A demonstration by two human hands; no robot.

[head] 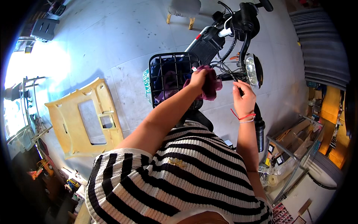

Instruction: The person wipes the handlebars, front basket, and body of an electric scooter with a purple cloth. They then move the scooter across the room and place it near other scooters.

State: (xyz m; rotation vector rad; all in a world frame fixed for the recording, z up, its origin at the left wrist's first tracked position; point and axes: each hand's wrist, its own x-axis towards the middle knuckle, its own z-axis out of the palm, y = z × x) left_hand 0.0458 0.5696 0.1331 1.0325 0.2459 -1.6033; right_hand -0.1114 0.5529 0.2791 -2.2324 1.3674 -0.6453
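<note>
Bunched in my left hand (198,79) is a maroon cloth (211,84), held at the right side of a black wire basket (160,79). Dark blue and purple fabric lies inside the basket. My right hand (245,96), with a red cord and a beaded bracelet at the wrist, has its thumb and fingers curled at black cables (228,73) below the headlight (252,70) of an electric two-wheeler. Whether the fingers grip a cable cannot be told. The handlebar (246,16) reaches to the upper right. A green plate (146,84) bearing writing shows at the basket's left.
A yellowish vehicle headliner panel (71,123) rests on the grey floor at left. A padded stool (184,8) stands at the top. To the right are a metal rack (291,154) with cardboard and packages, and grey corrugated material (318,47).
</note>
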